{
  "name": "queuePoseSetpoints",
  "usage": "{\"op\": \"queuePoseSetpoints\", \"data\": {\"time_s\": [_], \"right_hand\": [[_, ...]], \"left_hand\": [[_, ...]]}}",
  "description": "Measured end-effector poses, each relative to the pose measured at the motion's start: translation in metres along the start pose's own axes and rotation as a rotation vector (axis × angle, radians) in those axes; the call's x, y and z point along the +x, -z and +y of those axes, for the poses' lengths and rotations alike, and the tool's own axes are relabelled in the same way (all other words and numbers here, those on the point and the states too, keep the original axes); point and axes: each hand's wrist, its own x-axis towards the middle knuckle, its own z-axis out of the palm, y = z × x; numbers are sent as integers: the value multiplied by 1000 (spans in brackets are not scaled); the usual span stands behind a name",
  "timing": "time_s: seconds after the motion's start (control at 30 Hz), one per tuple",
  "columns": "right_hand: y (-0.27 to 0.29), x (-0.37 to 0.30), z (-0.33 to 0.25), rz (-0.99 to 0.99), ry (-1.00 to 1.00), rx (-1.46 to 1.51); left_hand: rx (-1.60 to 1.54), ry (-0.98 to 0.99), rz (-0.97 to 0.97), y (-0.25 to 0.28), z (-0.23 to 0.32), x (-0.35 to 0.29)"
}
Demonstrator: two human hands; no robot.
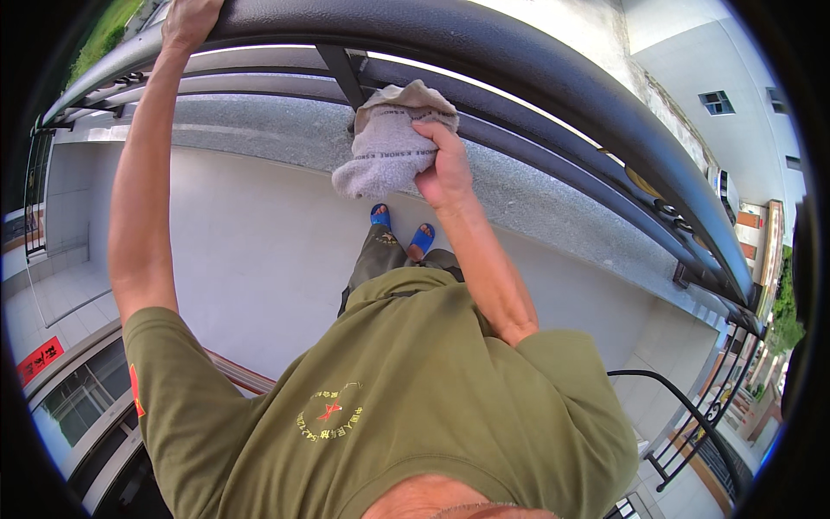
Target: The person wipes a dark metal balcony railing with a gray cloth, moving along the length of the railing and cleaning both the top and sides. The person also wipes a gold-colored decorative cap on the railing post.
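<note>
Closest to the camera is the person's own olive-green T-shirt [415, 406], with a small yellow and red emblem on the chest, and below it dark green trousers [379, 259] that end in blue sandals [402, 229] on a pale grey floor [259, 251]. From the shirt both bare forearms reach up toward a dark metal railing [519, 60] that curves across the top of the view (the lens bends it into an arc). The right hand [445, 164] is clenched around a crumpled grey-white cloth [391, 143], thumb and fingers gripping its right edge, and presses the cloth against the lower bars of the railing, just beside a dark upright post [343, 73]. The cloth hangs bunched below the bars, with a faint dark line of print across its folds. The left hand [188, 22] lies well apart from it to the left, fingers curled over the thick top rail, grasping it. Behind the bars runs a speckled grey stone ledge [259, 125]. Farther off, a strip of green grass [104, 35] shows at the upper left, and pale buildings with windows [718, 102] stand at the right
</note>
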Motion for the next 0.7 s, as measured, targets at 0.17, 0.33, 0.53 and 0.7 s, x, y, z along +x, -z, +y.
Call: {"op": "queuePoseSetpoints", "data": {"time_s": [0.17, 0.33, 0.53, 0.7], "right_hand": [[56, -46, -107, -21, 588, 270], [42, -48, -132, 82, 714, 417], [1, -6, -69, -50, 549, 262], [-72, 81, 41, -248, 290, 222]], "left_hand": [[155, -84, -54, -1, -75, 17], [171, -48, -39, -14, -45, 17], [164, -5, -45, -18, -43, 9], [168, 1, -26, -17, -25, 12]]}}
